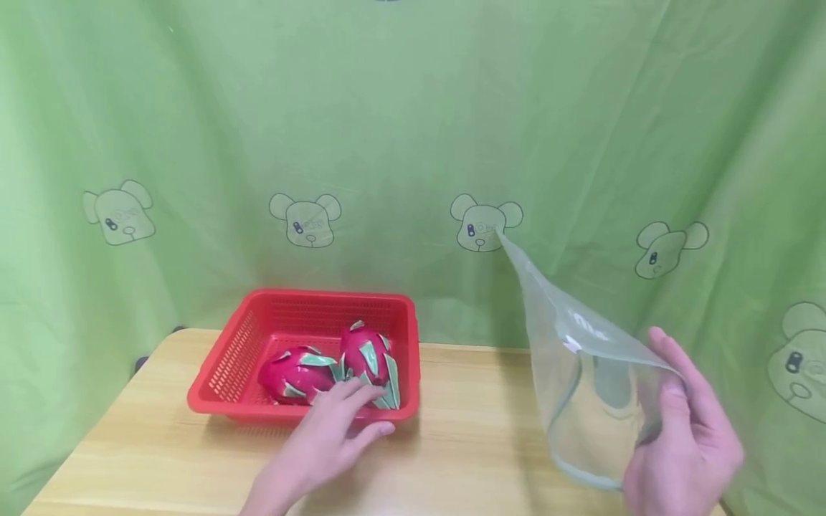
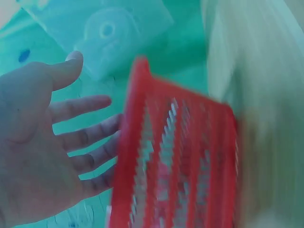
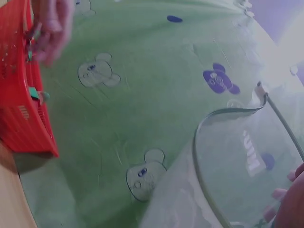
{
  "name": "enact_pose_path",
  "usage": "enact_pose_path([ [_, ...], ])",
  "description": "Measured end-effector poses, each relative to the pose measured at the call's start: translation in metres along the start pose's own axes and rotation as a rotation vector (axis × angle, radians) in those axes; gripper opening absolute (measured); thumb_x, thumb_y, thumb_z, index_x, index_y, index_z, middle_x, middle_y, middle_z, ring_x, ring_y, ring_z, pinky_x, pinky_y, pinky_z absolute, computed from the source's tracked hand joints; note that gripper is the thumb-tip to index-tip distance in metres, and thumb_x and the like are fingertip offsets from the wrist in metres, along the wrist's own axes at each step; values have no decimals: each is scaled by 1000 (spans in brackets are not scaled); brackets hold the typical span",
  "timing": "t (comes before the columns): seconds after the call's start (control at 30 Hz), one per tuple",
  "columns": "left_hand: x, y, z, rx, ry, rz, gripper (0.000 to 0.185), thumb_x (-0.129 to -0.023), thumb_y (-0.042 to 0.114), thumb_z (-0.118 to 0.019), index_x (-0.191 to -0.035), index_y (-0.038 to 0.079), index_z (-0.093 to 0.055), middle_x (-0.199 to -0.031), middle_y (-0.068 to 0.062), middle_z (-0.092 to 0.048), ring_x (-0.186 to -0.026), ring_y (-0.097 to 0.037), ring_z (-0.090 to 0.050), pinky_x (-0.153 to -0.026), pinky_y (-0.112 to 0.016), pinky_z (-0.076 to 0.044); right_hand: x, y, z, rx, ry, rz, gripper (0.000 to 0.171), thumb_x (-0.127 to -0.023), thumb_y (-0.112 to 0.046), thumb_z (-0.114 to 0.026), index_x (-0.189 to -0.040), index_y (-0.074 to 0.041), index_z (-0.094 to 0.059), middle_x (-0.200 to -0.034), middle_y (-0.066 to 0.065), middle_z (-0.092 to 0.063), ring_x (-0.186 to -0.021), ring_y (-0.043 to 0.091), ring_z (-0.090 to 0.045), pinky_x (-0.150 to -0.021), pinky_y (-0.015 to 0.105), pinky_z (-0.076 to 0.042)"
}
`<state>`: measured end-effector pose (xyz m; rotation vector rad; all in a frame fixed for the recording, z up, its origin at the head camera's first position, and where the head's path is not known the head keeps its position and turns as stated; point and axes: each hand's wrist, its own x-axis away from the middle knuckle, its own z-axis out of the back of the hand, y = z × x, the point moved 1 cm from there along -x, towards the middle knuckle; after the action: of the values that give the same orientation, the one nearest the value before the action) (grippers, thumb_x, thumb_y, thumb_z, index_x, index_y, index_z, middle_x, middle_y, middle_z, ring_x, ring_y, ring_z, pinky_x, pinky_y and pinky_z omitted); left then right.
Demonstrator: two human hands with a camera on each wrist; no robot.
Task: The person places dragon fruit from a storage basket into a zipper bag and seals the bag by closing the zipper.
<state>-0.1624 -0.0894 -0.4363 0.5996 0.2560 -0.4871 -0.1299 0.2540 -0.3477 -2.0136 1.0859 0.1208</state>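
Observation:
Two dragon fruits, one on the left (image 1: 290,373) and one on the right (image 1: 363,351), lie in a red plastic basket (image 1: 205,401). Over the basket's front rim reaches my left hand (image 1: 329,433), its fingertips right at the fruits in the head view. The left wrist view shows that hand (image 2: 42,137) with fingers spread and nothing in the palm, beside the basket's slotted wall (image 2: 178,152). My right hand (image 1: 687,437) pinches a translucent bag (image 1: 548,337) by its edge and holds it up at the right. In the right wrist view, the bag (image 3: 232,156) gapes along its rim.
The basket stands on a light wooden table (image 1: 477,416), towards its back left. Behind the table hangs a green curtain (image 1: 400,129) printed with bear heads, close to the basket's rear side.

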Motion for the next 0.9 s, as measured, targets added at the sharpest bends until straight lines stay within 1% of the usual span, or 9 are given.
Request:
enact_pose_path([
  [0.07,-3,14,-3,62,-13,7,65,-95,66,-57,-146,27,-56,-142,0,-57,-133,-24,-51,-108,-55,-46,5,0,-5,41,-11,-1,30,-101,9,-52,-129,16,-59,-133,22,-64,-104,19,-67,-85,12,-52],
  [0.13,-7,31,-5,149,-33,7,71,-95,67,-56,-155,32,-42,-149,5,-50,-138,-19,-46,-109,-53,-45,12,1,-10,113,-25,-8,30,-102,9,-50,-130,13,-60,-135,19,-64,-72,9,-62,-63,5,-45],
  [0.2,-11,48,-9,243,-45,-10,77,-95,66,-57,-160,36,-30,-152,10,-43,-138,-14,-44,-109,-52,-46,19,4,-14,180,-54,-2,32,-102,10,-48,-131,11,-61,-137,16,-63,-63,3,-54,-60,9,-45],
  [0.27,-14,65,-13,328,-58,-6,84,-94,66,-59,-162,40,-18,-157,13,-36,-140,-12,-40,-109,-53,-45,26,7,-17,228,-83,9,34,-101,12,-47,-132,10,-61,-138,16,-62,-92,4,-67,-86,14,-52],
  [0.3,-16,74,-16,359,-61,3,88,-93,67,-59,-163,41,-12,-160,14,-31,-144,-12,-37,-111,-55,-43,30,9,-19,272,-92,4,35,-101,13,-47,-132,8,-62,-139,14,-62,-94,4,-67,-89,15,-50],
  [0.4,-22,95,-28,411,-49,29,97,-92,64,-64,-163,41,-1,-168,14,-17,-152,-13,-25,-114,-58,-37,39,13,-21,344,-136,-5,37,-101,12,-48,-134,4,-63,-142,12,-61,-138,16,-52,-112,23,-39],
  [0.5,-33,109,-41,451,35,14,101,-94,47,-70,-164,35,3,-170,12,-8,-154,-15,-18,-116,-56,-34,46,15,-24,420,-165,-42,37,-102,7,-50,-135,-1,-64,-144,8,-60,-140,16,-49,-112,21,-38],
  [0.67,-48,112,-59,611,190,-23,93,-96,5,-63,-166,27,-5,-168,7,-22,-149,-18,-33,-112,-46,-43,54,15,-26,487,-236,-84,33,-103,2,-55,-134,-1,-66,-146,6,-59,-141,16,-48,-111,19,-39],
  [0.9,-54,100,-56,699,242,-64,96,-86,-22,-43,-165,27,-19,-166,3,-31,-148,-22,-38,-115,-51,-36,45,7,-18,600,-390,-87,33,-104,0,-54,-135,0,-64,-150,7,-55,-142,15,-47,-109,17,-39],
])
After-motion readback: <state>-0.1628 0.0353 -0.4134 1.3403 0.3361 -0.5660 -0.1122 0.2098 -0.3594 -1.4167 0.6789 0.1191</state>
